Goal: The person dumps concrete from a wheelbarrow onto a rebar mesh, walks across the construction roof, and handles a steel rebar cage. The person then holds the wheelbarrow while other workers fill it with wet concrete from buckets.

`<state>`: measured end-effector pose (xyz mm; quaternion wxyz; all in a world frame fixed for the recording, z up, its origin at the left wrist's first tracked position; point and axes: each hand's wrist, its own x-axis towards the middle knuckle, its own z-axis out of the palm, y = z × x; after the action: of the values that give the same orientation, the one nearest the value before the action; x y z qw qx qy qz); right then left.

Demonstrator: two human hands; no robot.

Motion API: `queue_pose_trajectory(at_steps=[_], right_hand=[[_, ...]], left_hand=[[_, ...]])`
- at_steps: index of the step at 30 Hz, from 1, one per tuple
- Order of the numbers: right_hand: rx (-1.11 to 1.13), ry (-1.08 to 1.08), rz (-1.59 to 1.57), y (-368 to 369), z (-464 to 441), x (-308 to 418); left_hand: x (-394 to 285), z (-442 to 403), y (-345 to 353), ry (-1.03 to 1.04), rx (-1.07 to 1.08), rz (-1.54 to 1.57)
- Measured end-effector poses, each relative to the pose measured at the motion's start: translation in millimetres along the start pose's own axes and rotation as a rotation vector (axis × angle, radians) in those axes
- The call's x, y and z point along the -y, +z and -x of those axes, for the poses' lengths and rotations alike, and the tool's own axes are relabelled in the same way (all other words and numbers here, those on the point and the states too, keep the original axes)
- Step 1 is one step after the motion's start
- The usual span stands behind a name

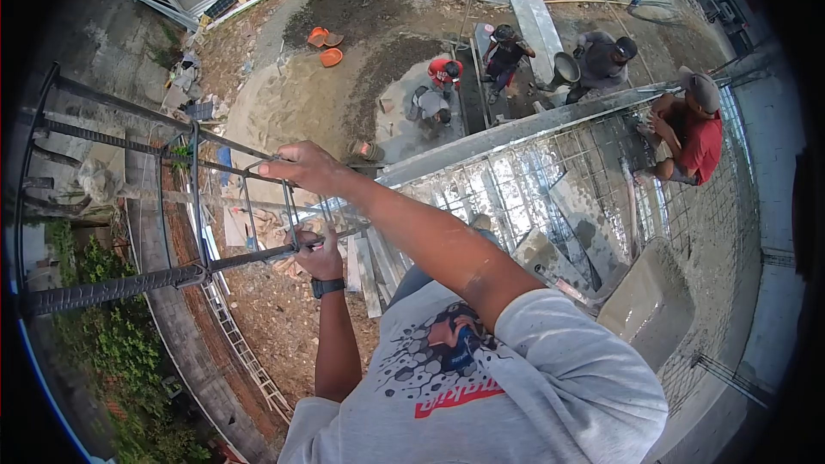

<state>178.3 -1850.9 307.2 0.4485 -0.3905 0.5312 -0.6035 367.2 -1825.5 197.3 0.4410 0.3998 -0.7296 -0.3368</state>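
Observation:
A cage of ribbed steel bars (112, 286) joined by square stirrups extends from the left edge to the middle. My right hand (302, 167) is closed around the end part of its upper bar. Below it, my left hand (320, 256), with a dark watch (327, 287) at the wrist, grips the lower bar near a thin stirrup. Both arms reach leftward from my grey shirt (516, 387).
Far below are sand (301, 107), orange containers (331, 57) and several people. A person in red (700, 150) squats at right on a rebar mesh (705, 223). A wheelbarrow tray (649, 296) stands nearby; a ladder (245, 352) and greenery (107, 335) lie lower left.

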Motion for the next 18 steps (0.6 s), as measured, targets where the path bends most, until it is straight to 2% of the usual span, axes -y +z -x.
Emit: queue_pose_trajectory(at_steps=[3,15,18], right_hand=[[-0.048,-0.044,-0.027,3,1,1],[-0.013,-0.037,0.023,-2,6,5],[-0.011,-0.035,0.009,-2,9,10]], left_hand=[[1,0,1,-0.007,-0.003,0.014],[-6,0,4,-0.069,-0.033,0.141],[-11,0,4,-0.047,-0.030,0.077]])
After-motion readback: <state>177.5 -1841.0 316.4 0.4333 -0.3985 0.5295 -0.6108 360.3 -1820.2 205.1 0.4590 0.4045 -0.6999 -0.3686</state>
